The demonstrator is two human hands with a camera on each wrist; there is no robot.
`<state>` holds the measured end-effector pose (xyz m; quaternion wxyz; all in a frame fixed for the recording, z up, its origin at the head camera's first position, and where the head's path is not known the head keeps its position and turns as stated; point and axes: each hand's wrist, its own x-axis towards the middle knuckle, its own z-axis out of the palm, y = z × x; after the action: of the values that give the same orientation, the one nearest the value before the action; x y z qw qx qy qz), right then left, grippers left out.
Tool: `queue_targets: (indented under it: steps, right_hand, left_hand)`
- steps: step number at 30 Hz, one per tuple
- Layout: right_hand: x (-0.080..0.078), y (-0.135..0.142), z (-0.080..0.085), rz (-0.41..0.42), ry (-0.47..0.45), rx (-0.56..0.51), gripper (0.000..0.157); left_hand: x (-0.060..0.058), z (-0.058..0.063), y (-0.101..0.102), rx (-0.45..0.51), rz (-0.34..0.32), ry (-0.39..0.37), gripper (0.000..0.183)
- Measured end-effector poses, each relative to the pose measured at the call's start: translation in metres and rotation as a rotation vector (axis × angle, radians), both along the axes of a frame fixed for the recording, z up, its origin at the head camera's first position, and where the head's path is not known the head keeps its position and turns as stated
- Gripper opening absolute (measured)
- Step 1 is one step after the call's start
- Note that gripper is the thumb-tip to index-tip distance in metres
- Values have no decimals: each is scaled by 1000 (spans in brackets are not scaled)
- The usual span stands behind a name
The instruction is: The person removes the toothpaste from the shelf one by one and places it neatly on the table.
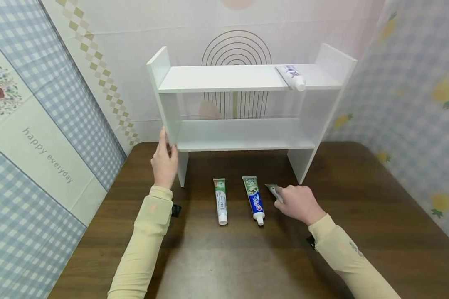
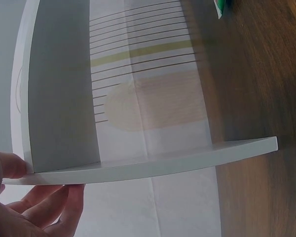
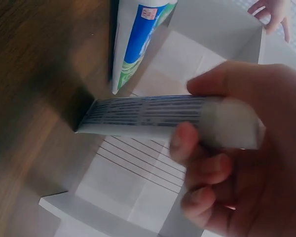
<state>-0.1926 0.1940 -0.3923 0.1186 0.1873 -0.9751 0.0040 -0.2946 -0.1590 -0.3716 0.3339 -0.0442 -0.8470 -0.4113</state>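
My right hand (image 1: 297, 202) grips a slim, flattened squeeze tube (image 3: 138, 116), pale with rows of small dark print on the face turned to my wrist. Its blurred whitish cap end (image 3: 234, 123) sits toward my palm; its flat, greenish tail (image 1: 271, 187) points out beyond my fingers. Ahead of that grip, a white, two-tier shelf of flat boards (image 1: 220, 78) stands upright, its left side panel (image 1: 172, 110) between my left hand's (image 1: 165, 166) thumb and fingers.

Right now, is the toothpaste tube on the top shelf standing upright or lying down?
Lying down: the toothpaste tube rests lengthwise on the top shelf, its white cap pointing frontward, not up.
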Motion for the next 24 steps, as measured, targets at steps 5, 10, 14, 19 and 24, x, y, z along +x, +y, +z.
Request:
queue_targets:
  steps: [5, 10, 14, 19, 24]
  right_hand:
    - [5, 1, -1, 7, -72, 53, 27]
    - [8, 1, -10, 19, -29, 78, 34]
    - [8, -1, -16, 0, -35, 78, 38]
    - [8, -1, -23, -11, -257, 49, 30]
    - [7, 2, -27, -6, -337, 28, 31]
  left_hand:
    - [0, 1, 1, -1, -1, -6, 59]
    - [-1, 1, 1, -5, -1, -8, 59]
    - [-1, 1, 1, -2, 0, -8, 60]
    - [0, 0, 1, 2, 0, -17, 60]
    - [0, 1, 0, 4, 8, -19, 59]
